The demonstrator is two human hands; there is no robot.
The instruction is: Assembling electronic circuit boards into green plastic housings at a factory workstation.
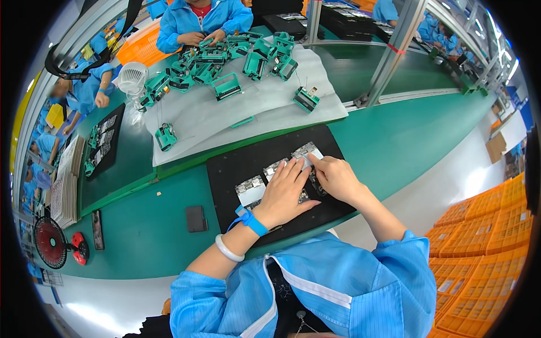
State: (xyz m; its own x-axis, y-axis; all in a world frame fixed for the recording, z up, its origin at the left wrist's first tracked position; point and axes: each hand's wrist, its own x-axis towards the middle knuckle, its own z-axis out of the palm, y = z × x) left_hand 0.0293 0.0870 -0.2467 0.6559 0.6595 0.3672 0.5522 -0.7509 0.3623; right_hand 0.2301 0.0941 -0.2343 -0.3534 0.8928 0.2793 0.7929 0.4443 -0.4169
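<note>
On a black foam tray (236, 163) lie several small circuit boards with silver shields and white patches. My left hand (284, 191) rests over the middle boards, fingers stretched out and nearly flat, hiding part of them. One board (252, 190) shows to the left of it. My right hand (337, 179) is closed, its fingers curled under and one fingertip against the white part of the upper right board (305, 151). Whatever its curled fingers hold, if anything, is hidden. A blue wrist strap (253, 222) and a pale bangle (227, 249) circle my left wrist and forearm.
Beyond the tray, a white foam sheet (197, 121) bears a pile of green plastic frames (227, 86). A dark flat box (196, 218), a phone (98, 230) and a red fan (51, 242) are at left. Orange crates (479, 242) stand right. A co-worker (205, 25) sits opposite.
</note>
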